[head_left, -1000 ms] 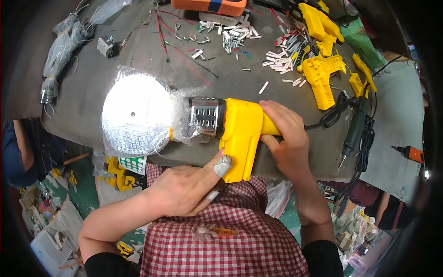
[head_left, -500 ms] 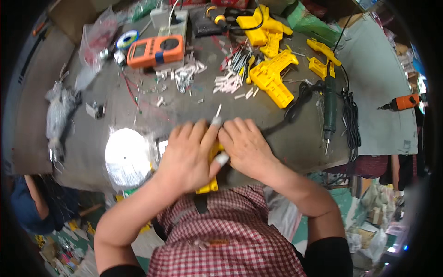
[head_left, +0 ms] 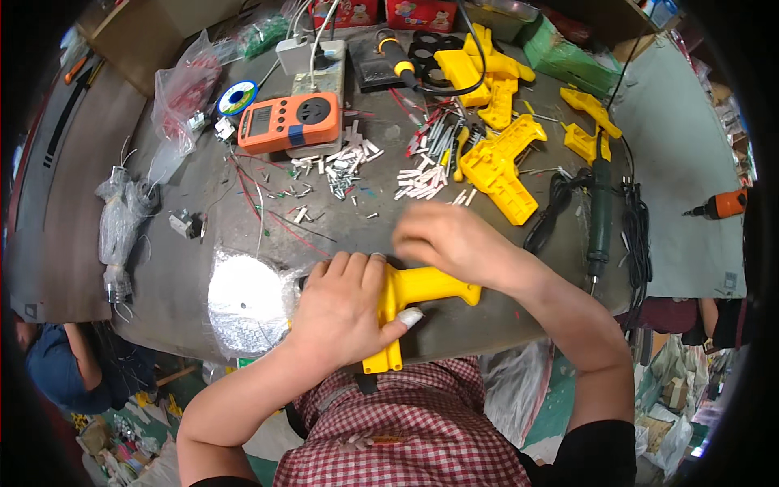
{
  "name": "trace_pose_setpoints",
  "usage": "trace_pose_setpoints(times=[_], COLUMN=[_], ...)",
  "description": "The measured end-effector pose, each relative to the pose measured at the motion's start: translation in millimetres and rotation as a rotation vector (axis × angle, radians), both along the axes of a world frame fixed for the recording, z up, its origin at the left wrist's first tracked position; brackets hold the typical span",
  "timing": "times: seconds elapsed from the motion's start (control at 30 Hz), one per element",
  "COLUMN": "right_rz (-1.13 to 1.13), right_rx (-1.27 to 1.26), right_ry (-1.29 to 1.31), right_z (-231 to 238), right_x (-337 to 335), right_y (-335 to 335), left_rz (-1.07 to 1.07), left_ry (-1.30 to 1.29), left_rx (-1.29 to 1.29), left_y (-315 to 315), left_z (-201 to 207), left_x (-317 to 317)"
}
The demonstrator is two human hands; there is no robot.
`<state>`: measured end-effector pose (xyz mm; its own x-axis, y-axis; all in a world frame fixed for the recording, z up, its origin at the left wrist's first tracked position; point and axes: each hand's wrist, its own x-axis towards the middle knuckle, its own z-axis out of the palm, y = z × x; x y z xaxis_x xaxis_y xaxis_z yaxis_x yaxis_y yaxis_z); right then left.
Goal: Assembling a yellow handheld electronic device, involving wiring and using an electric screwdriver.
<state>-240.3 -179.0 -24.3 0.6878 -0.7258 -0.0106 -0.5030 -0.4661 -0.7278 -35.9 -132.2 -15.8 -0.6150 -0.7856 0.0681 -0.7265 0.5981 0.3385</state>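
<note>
A yellow plastic power-tool housing (head_left: pixel 430 286) with a handle lies at the bench's front edge, its handle pointing right. My left hand (head_left: pixel 337 304) is wrapped over its body, pressing it to the bench, and covers much of it. White wrapping shows on the left thumb and on one fingertip. Above the handle hovers my right hand (head_left: pixel 454 247), apart from the housing. Its fingers curl downward and are partly blurred, so whether they hold anything is hidden. Just beyond it lie white sleeve pieces (head_left: pixel 420 180) and small screws (head_left: pixel 345 180).
A shiny round disc (head_left: pixel 247 304) lies left of my left hand. Further back are an orange multimeter (head_left: pixel 290 123), a solder spool (head_left: pixel 238 97) and yellow housing halves (head_left: pixel 503 166). A green corded screwdriver (head_left: pixel 599 219) and black cable (head_left: pixel 637 227) lie to the right.
My right hand has lifted off the yellow housing and moved up and right, uncovering the handle. The left hand stays on the housing. The whole view has shifted slightly.
</note>
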Motion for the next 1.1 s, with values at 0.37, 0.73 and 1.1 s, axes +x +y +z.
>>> trace_pose_setpoints(times=[0.37, 0.73, 1.1], right_rz=[-0.221, -0.193, -0.327], right_rx=[-0.337, -0.453, -0.136], right_ry=[0.077, 0.394, -0.007], right_z=[-23.3, -19.5, -0.7], right_x=[66.9, 81.4, 44.4], right_y=[-49.0, -49.2, -42.4], left_rz=[0.031, 0.291, 0.297], left_ry=[0.065, 0.032, 0.199], left_rx=[0.002, -0.271, -0.327], left_y=[1.3, -94.1, -108.1], left_z=[-1.8, -29.8, -50.4], left_x=[6.9, 88.4, 94.3])
